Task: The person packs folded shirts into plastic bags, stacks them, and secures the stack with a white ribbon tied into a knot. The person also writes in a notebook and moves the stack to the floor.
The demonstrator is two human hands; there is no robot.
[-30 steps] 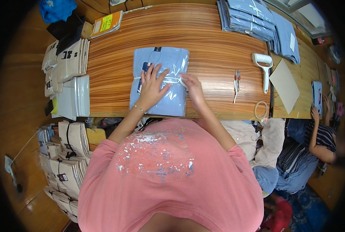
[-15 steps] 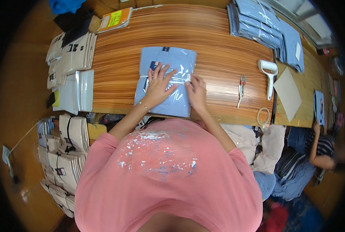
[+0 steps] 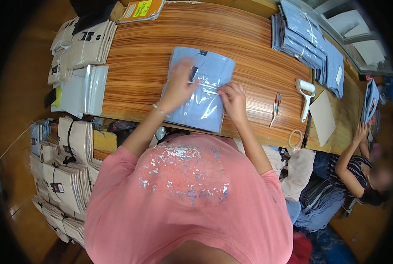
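Note:
A folded light-blue shirt in a clear plastic bag [image 3: 201, 112] lies on the wooden table in front of me. Across its middle runs a white band [image 3: 208, 88], and a dark tag [image 3: 193, 73] shows beside my left hand. My left hand [image 3: 179, 86] is over the left part of the package, thumb apart from the other fingers, which are blurred by motion. At the package's right edge, the fingers of my right hand [image 3: 235, 100] are closed on the end of the white band.
Beige packaged garments [image 3: 91, 44] and clear bags [image 3: 80, 97] are stacked at the left. Blue packs [image 3: 300, 37] stand back right. Pliers [image 3: 275, 110], a white lint roller [image 3: 305, 94] and a tape ring [image 3: 295, 139] lie at the right. A co-worker [image 3: 352, 169] holds a blue garment.
My left hand has moved up from lying spread on the package and is now blurred. The view has shifted slightly, and the package appears tilted and further right. The co-worker's garment is raised.

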